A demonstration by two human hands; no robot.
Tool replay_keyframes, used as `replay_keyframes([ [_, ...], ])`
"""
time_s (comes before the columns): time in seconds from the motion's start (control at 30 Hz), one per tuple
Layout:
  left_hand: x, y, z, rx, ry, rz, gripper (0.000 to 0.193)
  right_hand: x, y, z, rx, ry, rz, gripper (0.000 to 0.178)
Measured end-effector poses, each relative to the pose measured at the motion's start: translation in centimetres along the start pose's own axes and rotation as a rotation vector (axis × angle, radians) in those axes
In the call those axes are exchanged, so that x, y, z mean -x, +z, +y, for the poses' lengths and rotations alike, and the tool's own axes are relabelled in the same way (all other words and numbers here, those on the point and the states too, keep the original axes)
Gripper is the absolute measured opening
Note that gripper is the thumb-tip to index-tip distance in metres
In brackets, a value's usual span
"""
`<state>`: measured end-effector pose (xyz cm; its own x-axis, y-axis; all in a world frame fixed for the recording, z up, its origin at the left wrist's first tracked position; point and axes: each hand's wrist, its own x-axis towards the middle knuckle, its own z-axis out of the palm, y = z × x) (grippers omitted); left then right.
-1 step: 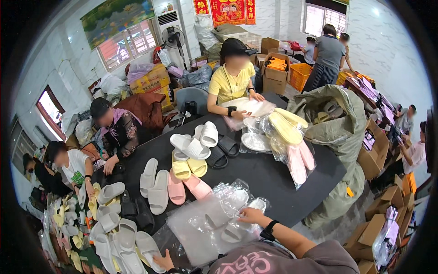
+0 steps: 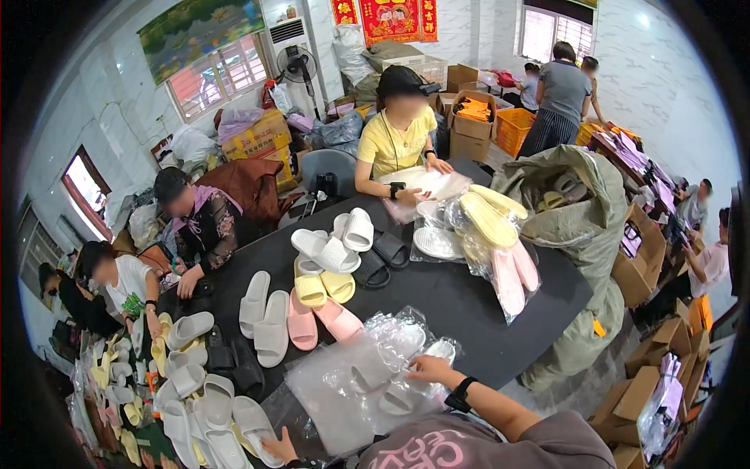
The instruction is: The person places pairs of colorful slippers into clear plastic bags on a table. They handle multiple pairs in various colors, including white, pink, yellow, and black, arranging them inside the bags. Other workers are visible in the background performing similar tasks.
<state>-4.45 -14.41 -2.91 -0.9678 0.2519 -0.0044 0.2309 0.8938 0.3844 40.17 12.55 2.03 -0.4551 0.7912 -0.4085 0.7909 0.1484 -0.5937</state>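
A dark fan [image 2: 296,62] is standing by a white air conditioner [image 2: 287,31], red posters [image 2: 393,22] are hanging nearby, and orange items [image 2: 473,109] are filling a cardboard box [image 2: 469,148].

Counter [image 2: 476,340] mid-view. Flat plastic bags [image 2: 324,395] at its near edge, bagged slippers [image 2: 410,340] at their right; right hand [image 2: 431,370] on those. Left hand [image 2: 281,447] beside the slipper pile [image 2: 215,406], left of the bags. Loose slippers [image 2: 336,255] mid-counter, behind the bags. Second bagged batch [image 2: 488,223] far right, big sack [image 2: 574,332] beyond the counter's right edge, slippers inside. Co-worker [image 2: 402,148] behind far edge.
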Motion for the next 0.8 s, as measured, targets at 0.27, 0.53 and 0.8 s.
replay_keyframes([
  [0.27, -1.9, 3.1, -2.7, 0.587, -0.062, -0.141, 0.070, -0.4, 0.9, 0.8, -0.336, -0.012, 0.013, 0.040],
  [0.53, -3.4, 6.2, -5.3, 0.800, -0.126, -0.138, 0.042, 1.3, 1.0, -0.8, -0.028, -0.060, -0.017, 0.056],
  [0.8, -2.5, 5.9, -4.3, 0.862, -0.151, -0.290, 0.020, 1.5, -0.3, 1.1, -0.536, -0.173, -0.010, 0.041],
])
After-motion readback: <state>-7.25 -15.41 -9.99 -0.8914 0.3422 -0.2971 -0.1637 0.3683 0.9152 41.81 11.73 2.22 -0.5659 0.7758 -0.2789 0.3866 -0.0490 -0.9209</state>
